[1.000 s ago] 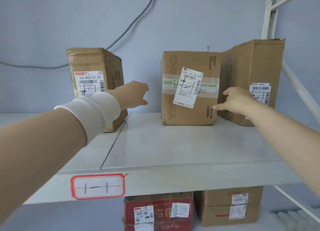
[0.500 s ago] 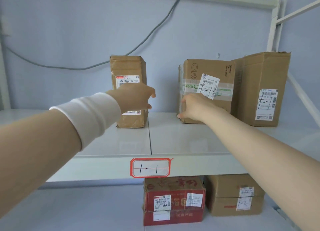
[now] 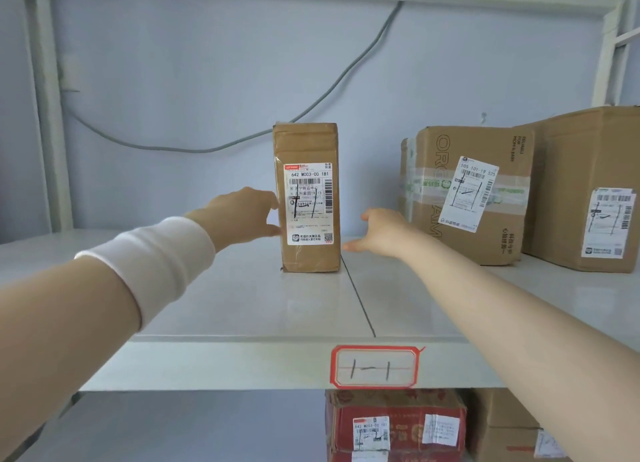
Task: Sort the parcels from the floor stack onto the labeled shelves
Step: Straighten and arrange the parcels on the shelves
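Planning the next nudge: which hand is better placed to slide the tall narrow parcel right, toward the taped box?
Left, likely. The left hand touches the tall narrow parcel on its left face; the right hand is open, apart, on its right.

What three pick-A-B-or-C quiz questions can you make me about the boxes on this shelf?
1. Where does the tall narrow brown cardboard parcel stand?
A. On the white shelf with the red-framed "1-1" label
B. On the floor
C. On top of another box

2. How many brown cardboard parcels show on that shelf?
A. One
B. Three
C. Six

3. How is the tall parcel sitting?
A. Lying flat
B. Tipped against the wall
C. Upright

Answers:
1 A: its base rests on the shelf board behind the label.
2 B: there is the tall one, the middle taped box and the big right-hand box.
3 C: its sides run straight up and its short end is down.
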Tool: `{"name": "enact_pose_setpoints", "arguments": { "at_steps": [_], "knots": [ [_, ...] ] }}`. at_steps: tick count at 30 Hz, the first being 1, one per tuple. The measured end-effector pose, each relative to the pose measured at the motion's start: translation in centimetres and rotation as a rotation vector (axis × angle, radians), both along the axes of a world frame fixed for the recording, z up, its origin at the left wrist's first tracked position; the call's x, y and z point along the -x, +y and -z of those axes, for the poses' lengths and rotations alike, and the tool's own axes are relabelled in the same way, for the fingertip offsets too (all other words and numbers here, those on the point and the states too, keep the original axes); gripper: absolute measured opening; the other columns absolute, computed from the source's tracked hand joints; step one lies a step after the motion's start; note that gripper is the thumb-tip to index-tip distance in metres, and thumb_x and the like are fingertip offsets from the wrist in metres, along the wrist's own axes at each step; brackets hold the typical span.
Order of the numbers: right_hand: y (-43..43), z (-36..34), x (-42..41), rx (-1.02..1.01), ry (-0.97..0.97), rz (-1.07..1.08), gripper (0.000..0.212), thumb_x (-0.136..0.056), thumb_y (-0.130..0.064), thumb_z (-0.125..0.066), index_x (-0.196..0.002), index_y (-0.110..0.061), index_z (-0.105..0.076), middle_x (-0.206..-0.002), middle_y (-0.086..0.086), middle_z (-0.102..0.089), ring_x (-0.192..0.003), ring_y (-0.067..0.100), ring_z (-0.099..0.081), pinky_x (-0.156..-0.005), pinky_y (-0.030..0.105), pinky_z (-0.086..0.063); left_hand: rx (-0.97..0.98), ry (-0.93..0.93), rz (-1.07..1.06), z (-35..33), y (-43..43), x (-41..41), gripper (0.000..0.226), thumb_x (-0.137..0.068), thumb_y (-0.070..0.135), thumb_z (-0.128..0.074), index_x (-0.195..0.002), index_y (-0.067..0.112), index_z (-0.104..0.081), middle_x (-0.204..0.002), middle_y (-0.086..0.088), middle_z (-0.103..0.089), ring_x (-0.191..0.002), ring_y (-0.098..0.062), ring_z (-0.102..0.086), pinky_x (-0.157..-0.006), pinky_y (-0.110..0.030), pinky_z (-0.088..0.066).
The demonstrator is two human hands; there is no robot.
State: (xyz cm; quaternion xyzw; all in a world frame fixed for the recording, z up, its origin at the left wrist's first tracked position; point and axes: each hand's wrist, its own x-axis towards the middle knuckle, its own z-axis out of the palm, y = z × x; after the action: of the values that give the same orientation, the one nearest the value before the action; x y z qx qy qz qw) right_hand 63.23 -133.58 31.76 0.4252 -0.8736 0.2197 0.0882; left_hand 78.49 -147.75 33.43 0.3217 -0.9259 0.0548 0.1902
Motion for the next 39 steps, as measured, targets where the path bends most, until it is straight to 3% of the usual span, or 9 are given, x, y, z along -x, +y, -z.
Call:
{"name": "enact_pose_setpoints", "arguments": {
  "at_steps": [3,7,10,13,15,22,28,33,39],
  "knots": [
    [-1.7,0.2,1.0,0.01,-0.103,0.028,0.074,-0.08,-0.041,-0.07,-0.135,-0.002,-0.04,-0.133,0.013,-0.05,-0.118,0.029,-0.054,-0.095,0.034,-0.046,-0.164,0.046,0.057,1.0,-1.8,1.8,0.076,-0.088,0.046,-0.057,-0.144,0.008,-0.024,-0.135,-0.009,-0.05,-0.116,-0.029,-0.054,-0.093,-0.036,-0.043],
    [-3.9,0.9,2.7,0.153,-0.385,-0.025,0.087,-0.077,-0.031,-0.075,-0.145,-0.005,-0.027,-0.145,0.01,-0.038,-0.126,0.026,-0.047,-0.092,0.039,-0.052,-0.431,0.209,0.176,2.3,-3.3,4.8,0.101,-0.089,0.034,-0.061,-0.148,0.007,0.016,-0.133,-0.012,-0.051,-0.105,-0.031,-0.056,-0.078,-0.03,-0.043],
    [-5.3,1.2,3.5,0.239,-0.569,-0.107,0.083,-0.077,-0.02,-0.076,-0.145,-0.009,-0.029,-0.146,0.007,-0.038,-0.126,0.023,-0.047,-0.09,0.035,-0.053,-0.594,0.285,0.241,3.1,-4.7,7.0,0.095,-0.086,0.029,-0.065,-0.148,0.008,0.005,-0.129,-0.007,-0.049,-0.1,-0.026,-0.052,-0.081,-0.04,-0.053],
    [-6.6,1.7,4.3,0.242,-0.593,-0.162,0.061,-0.079,-0.009,-0.073,-0.133,-0.009,-0.045,-0.123,0.001,-0.058,-0.109,0.017,-0.057,-0.086,0.034,-0.053,-0.641,0.309,0.3,3.3,-5.8,8.3,0.073,-0.086,0.025,-0.066,-0.141,0.009,-0.02,-0.136,-0.005,-0.046,-0.106,-0.025,-0.051,-0.076,-0.04,-0.055],
    [-7.3,1.7,4.7,0.249,-0.596,-0.178,0.055,-0.08,-0.004,-0.07,-0.13,-0.009,-0.047,-0.109,-0.002,-0.059,-0.1,0.015,-0.058,-0.08,0.03,-0.052,-0.665,0.319,0.323,3.4,-6.6,8.9,0.066,-0.085,0.022,-0.066,-0.138,0.01,-0.028,-0.136,-0.004,-0.047,-0.111,-0.024,-0.053,-0.078,-0.04,-0.057],
    [-9.2,1.6,6.3,0.242,-0.561,-0.172,0.06,-0.08,-0.005,-0.07,-0.134,-0.01,-0.043,-0.128,0.004,-0.057,-0.104,0.016,-0.055,-0.083,0.032,-0.052,-0.758,0.344,0.343,3.4,-9.0,10.9,0.067,-0.085,0.018,-0.067,-0.14,0.012,-0.028,-0.137,-0.002,-0.047,-0.12,-0.025,-0.051,-0.077,-0.036,-0.055],
    [-10.2,1.7,7.1,0.251,-0.569,-0.173,0.063,-0.08,-0.005,-0.07,-0.135,-0.01,-0.041,-0.128,0.004,-0.056,-0.1,0.015,-0.056,-0.082,0.032,-0.053,-0.76,0.341,0.338,3.5,-9.9,11.5,0.067,-0.085,0.019,-0.066,-0.139,0.011,-0.028,-0.136,-0.002,-0.047,-0.12,-0.025,-0.051,-0.08,-0.037,-0.055],
    [-10.4,2.0,7.1,0.259,-0.561,-0.157,0.065,-0.082,-0.007,-0.069,-0.138,-0.012,-0.037,-0.132,0.005,-0.054,-0.109,0.021,-0.057,-0.085,0.034,-0.052,-0.699,0.324,0.317,3.6,-10.0,11.6,0.061,-0.087,0.023,-0.065,-0.136,0.01,-0.032,-0.134,-0.003,-0.048,-0.115,-0.024,-0.053,-0.078,-0.033,-0.054],
    [-10.1,2.2,6.7,0.213,-0.467,-0.088,0.065,-0.082,-0.018,-0.071,-0.137,-0.008,-0.038,-0.134,0.008,-0.051,-0.119,0.027,-0.052,-0.097,0.044,-0.048,-0.522,0.204,0.223,4.0,-8.9,10.8,0.064,-0.087,0.031,-0.063,-0.135,0.005,-0.03,-0.127,-0.009,-0.05,-0.111,-0.027,-0.053,-0.09,-0.036,-0.049]
  ]
}}
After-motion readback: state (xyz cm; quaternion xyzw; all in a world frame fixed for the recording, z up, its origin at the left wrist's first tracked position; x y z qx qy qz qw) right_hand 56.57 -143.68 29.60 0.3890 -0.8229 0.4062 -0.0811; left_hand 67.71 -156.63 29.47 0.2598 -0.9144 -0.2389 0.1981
